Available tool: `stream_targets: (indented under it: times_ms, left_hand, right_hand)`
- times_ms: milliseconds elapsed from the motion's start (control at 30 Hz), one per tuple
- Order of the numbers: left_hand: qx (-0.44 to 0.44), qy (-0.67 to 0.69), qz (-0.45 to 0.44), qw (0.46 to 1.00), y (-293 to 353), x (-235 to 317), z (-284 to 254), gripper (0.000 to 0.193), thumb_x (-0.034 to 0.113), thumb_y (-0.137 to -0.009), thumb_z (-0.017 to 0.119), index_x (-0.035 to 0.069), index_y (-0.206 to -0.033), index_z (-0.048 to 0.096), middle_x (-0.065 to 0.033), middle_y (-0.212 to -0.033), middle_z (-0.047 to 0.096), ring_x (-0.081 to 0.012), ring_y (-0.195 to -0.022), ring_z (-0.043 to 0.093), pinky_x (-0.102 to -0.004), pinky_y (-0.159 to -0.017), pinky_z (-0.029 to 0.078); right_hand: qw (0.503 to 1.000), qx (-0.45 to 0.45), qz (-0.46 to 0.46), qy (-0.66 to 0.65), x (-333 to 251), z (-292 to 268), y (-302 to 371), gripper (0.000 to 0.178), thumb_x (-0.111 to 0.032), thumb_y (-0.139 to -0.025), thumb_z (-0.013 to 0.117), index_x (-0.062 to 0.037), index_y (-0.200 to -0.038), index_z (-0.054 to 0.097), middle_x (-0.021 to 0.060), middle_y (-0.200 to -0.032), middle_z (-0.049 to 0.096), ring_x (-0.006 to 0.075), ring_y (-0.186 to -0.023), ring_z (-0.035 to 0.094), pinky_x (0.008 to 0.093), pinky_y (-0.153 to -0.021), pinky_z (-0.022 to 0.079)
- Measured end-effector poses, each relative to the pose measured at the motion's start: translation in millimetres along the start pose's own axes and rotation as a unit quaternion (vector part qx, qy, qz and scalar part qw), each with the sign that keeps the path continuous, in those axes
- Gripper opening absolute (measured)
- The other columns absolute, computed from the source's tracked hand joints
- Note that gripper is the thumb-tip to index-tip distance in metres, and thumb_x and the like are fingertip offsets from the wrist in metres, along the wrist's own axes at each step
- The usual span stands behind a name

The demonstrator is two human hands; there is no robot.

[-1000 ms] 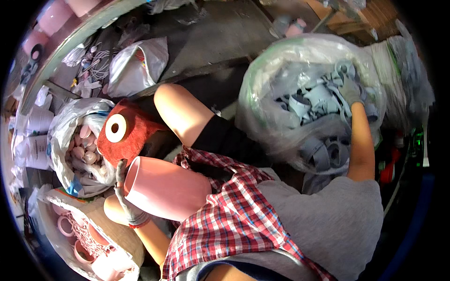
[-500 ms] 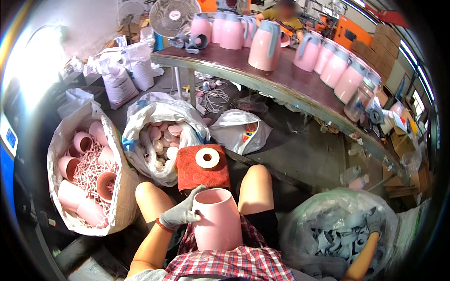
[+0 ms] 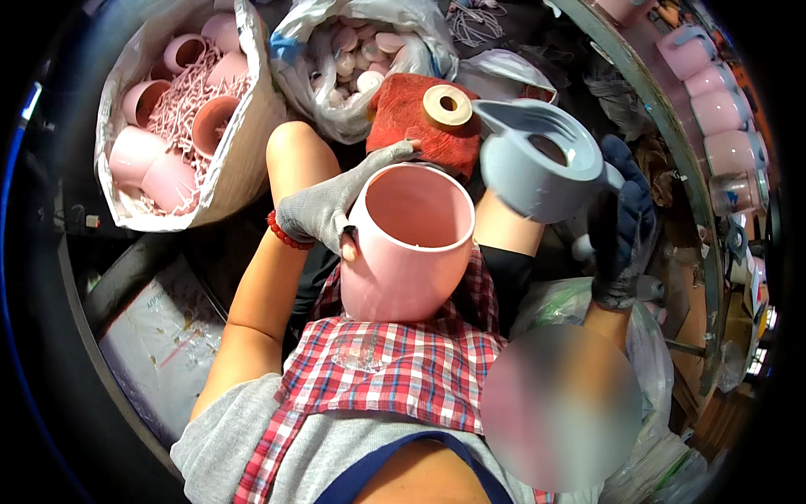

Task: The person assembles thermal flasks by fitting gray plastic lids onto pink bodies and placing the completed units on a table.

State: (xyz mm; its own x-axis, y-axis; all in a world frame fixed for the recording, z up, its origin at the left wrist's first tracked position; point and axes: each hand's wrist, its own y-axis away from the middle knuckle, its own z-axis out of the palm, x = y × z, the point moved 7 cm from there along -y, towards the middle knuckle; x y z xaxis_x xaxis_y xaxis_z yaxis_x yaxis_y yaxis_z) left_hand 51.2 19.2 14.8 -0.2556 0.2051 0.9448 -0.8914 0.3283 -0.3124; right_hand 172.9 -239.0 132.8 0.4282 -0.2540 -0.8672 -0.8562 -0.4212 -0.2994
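Observation:
My left hand [image 3: 323, 206], in a grey glove with bare fingertips and a red bead bracelet at the wrist, grips a pink jug body [image 3: 403, 286]. The body rests in my lap, its round mouth tilted up toward me. To its right, my right hand [image 3: 623, 231] in a dark glove is raised, holding a grey-blue spouted jug collar [image 3: 525, 185] by its handle side; some of those fingers are hidden. The collar hangs apart from the body, spout pointing left. Just beyond the body, a cream ring [image 3: 431, 106] lies on a red cloth-covered block [image 3: 403, 130].
At left stands a white sack [image 3: 254, 139] of pink jug bodies and shredded strips. Beside it, another white bag [image 3: 290, 46] holds pink and white discs. Pink jugs [image 3: 726, 113] line the table at far right. A clear plastic bag [image 3: 546, 301] sits below my right arm.
My right hand has come up out of the bag of grey parts with a spouted collar in it. The view has tipped downward and turned; my left hand still grips the pink body.

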Motion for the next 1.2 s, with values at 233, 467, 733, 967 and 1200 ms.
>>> stream_targets:
  times_ms: [233,467,733,967,1200]
  left_hand:
    - [0.046,0.081,-0.055,0.994,10,4,11,0.134,0.055,-0.044,0.088,-0.004,-0.142,0.018,-0.0145,-0.144,0.03,-0.0231,-0.133,0.028,-0.0362,-0.109,0.021]
    - [0.051,0.112,-0.084,0.989,11,-5,14,0.124,0.05,-0.043,0.09,-0.004,-0.137,0.029,-0.0123,-0.137,0.04,-0.0218,-0.127,0.037,-0.0347,-0.106,0.028]
    - [0.042,0.131,-0.085,0.987,16,-16,16,0.123,0.049,-0.044,0.091,-0.004,-0.137,0.031,-0.0119,-0.135,0.042,-0.0211,-0.125,0.039,-0.0347,-0.105,0.031]
    - [0.048,0.14,-0.072,0.986,21,-20,16,0.122,0.048,-0.044,0.091,-0.003,-0.137,0.03,-0.0122,-0.135,0.043,-0.0215,-0.125,0.039,-0.0346,-0.104,0.031]
    - [0.069,0.155,-0.065,0.983,24,-23,15,0.127,0.05,-0.047,0.089,-0.002,-0.141,0.022,-0.0127,-0.14,0.035,-0.0223,-0.129,0.033,-0.0349,-0.107,0.025]
  right_hand:
    - [0.965,-0.1,0.006,-0.242,-8,66,9,0.045,-0.023,-0.092,0.056,0.0054,-0.126,0.049,0.0102,-0.11,0.062,0.0021,-0.055,0.043,0.0172,-0.05,0.032]
    - [0.948,-0.117,0.049,-0.291,1,89,27,0.044,-0.019,-0.092,0.056,0.0062,-0.127,0.048,0.0055,-0.098,0.063,-0.0008,-0.051,0.04,0.0159,-0.047,0.031]
    - [0.97,-0.046,0.015,-0.237,23,84,43,0.055,-0.038,-0.093,0.052,0.0054,-0.125,0.049,0.0144,-0.124,0.056,0.0186,-0.107,0.056,0.0286,-0.089,0.043]
    - [0.979,-0.102,0.052,-0.167,6,91,43,0.051,-0.036,-0.094,0.05,0.0058,-0.122,0.051,0.0138,-0.118,0.059,0.0184,-0.104,0.057,0.028,-0.09,0.043]
    - [0.963,-0.134,0.114,-0.205,24,104,45,0.048,-0.034,-0.094,0.05,0.0055,-0.122,0.051,0.0114,-0.113,0.06,0.0157,-0.099,0.057,0.0261,-0.085,0.043]
